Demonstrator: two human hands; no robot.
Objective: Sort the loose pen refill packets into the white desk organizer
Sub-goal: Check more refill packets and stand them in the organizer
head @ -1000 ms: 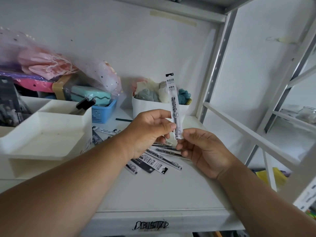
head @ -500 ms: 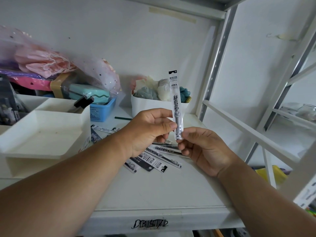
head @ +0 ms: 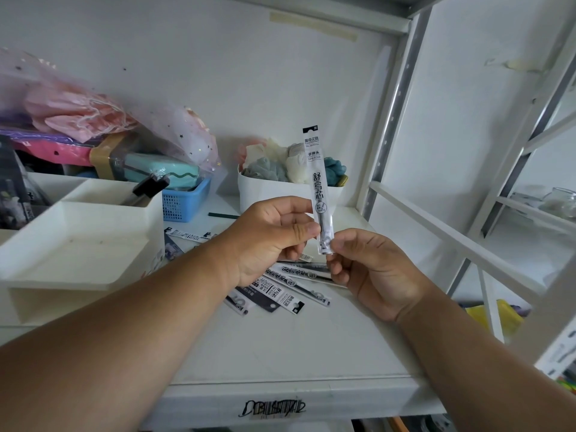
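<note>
A long clear refill packet [head: 317,182] with black print stands upright above the shelf. My left hand [head: 271,235] pinches its lower part from the left, and my right hand [head: 371,269] pinches its bottom end from the right. Beneath my hands several loose refill packets [head: 280,291] lie fanned out on the white shelf. Another packet [head: 190,235] lies further back near the organizer. The white desk organizer [head: 78,260] stands at the left with its stepped open trays.
A blue mesh basket [head: 184,201] with a mint case sits behind the organizer. A white tub [head: 265,194] of soft items stands at the back. Pink bags are piled at far left. Shelf uprights [head: 389,120] and rails [head: 452,238] close the right side.
Both hands and the upright packet have stayed almost in place; the packet has tilted very slightly.
</note>
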